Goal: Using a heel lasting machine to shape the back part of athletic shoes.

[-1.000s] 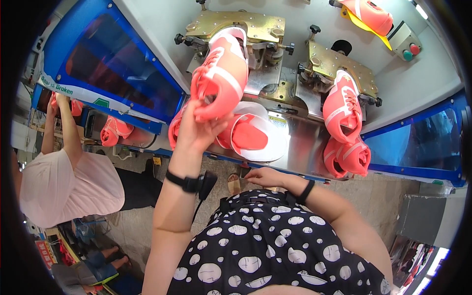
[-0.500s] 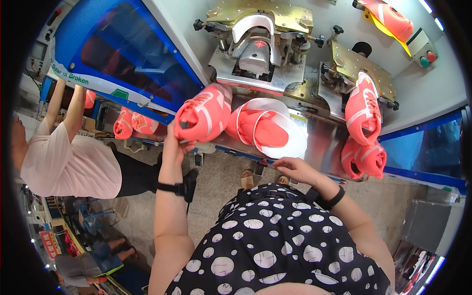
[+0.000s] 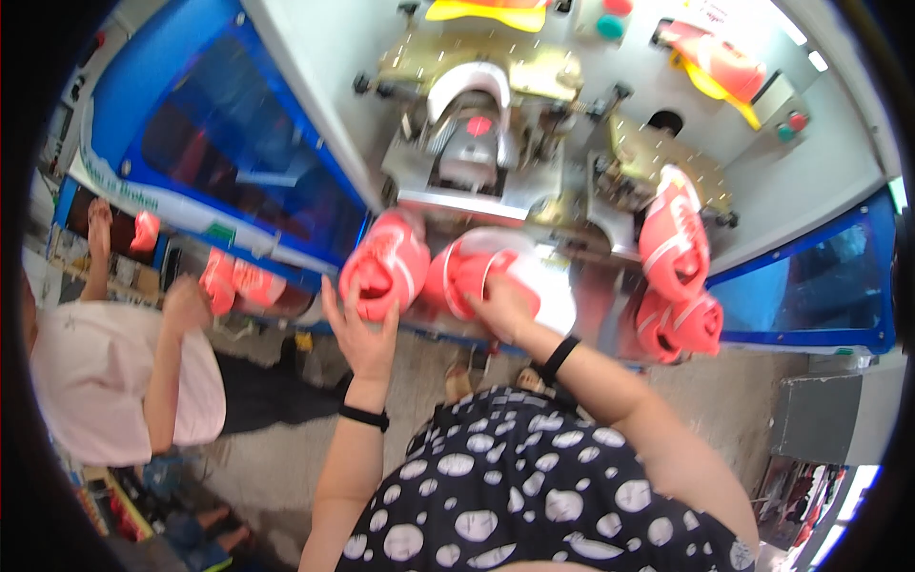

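My left hand (image 3: 364, 332) has its fingers spread at the near end of a coral shoe upper (image 3: 396, 250) on the metal ledge, a fingertip or two overlapping its ankle opening. My right hand (image 3: 503, 307) reaches to a second coral upper (image 3: 446, 284), which lies on its side against a white flat piece (image 3: 556, 296). The fingers are bent at its opening and seem to grip the edge; blur hides the fingertips. Beyond both uppers stands a metal press with a toe-shaped form (image 3: 467, 157) under a white curved pad (image 3: 474, 84).
More coral uppers (image 3: 675, 238) rest on the ledge at the right, near a second press station (image 3: 658, 157). Blue-framed panels (image 3: 238, 124) flank the machine. Red and green buttons (image 3: 793, 125) sit on its wall. A person in a pale shirt (image 3: 124, 372) works at the left.
My right hand has moved forward and left from the ledge's front edge onto the middle upper. My left hand has spread its fingers at the left upper's opening. The view has shifted.
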`<state>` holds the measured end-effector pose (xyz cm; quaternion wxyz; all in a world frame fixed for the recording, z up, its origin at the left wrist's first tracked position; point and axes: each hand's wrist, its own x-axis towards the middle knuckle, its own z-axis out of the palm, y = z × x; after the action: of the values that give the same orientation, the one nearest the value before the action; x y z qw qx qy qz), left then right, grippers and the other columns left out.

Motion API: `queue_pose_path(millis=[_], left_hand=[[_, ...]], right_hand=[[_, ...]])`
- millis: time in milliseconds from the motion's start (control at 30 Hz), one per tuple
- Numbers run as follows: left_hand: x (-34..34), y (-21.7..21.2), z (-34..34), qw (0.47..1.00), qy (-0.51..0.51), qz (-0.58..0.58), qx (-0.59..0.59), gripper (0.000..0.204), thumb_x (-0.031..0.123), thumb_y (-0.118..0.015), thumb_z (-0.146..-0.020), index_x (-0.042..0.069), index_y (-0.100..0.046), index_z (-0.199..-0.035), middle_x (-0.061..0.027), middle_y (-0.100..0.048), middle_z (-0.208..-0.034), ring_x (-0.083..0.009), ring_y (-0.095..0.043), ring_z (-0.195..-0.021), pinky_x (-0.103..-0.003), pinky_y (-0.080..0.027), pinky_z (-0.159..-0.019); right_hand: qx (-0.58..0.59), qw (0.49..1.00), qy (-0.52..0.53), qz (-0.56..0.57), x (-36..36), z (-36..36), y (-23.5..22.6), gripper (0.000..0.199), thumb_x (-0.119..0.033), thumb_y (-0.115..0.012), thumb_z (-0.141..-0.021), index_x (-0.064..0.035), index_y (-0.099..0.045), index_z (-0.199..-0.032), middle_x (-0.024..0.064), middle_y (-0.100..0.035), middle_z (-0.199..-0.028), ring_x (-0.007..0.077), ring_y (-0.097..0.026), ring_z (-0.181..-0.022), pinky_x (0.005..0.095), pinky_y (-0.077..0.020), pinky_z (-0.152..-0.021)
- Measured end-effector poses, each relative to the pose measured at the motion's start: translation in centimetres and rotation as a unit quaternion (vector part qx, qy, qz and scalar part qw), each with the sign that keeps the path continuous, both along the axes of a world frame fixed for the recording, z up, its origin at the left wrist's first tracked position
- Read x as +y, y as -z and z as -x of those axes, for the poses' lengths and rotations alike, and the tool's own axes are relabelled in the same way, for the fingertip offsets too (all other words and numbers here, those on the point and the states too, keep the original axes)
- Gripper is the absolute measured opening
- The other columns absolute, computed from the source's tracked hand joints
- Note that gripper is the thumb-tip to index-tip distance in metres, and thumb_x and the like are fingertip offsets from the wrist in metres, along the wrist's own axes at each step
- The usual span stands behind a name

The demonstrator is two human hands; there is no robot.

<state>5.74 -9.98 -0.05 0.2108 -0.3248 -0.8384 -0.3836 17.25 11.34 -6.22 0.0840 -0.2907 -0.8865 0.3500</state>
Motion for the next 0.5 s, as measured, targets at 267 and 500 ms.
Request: queue_pose_path(millis=[267,500], left_hand=[[2.5,2.9,2.2,0.999,0.024,-0.035,0.011,0.081,0.031,-0.082,-0.072,0.013,-0.041,-0.14,-0.0276,-0.031,-0.146,-0.0473,-0.036,-0.131,-0.053,-0.033,-0.107],[1.0,2.1,-0.7,0.998,0.048,0.027,-0.032,0.101,0.049,-0.083,-0.064,0.015,-0.034,-0.146,-0.0266,-0.023,-0.152,-0.0483,-0.026,-0.138,-0.057,-0.027,-0.11]], right_hand=[[-0.144,0.983,-0.053,-0.101,4.0,-3.5,-5.3,0.048,-0.046,-0.064,-0.084,-0.0006,-0.064,-0.098,0.0196,-0.066,-0.095,0.037,-0.065,-0.087,0.0458,-0.0523,-0.076],[0.21,0.903,0.052,-0.371,12.0,-0.3,-20.3,0.019,-0.015,-0.059,-0.087,-0.0018,-0.059,-0.101,0.0188,-0.061,-0.105,0.0329,-0.06,-0.098,0.0397,-0.0516,-0.079]])
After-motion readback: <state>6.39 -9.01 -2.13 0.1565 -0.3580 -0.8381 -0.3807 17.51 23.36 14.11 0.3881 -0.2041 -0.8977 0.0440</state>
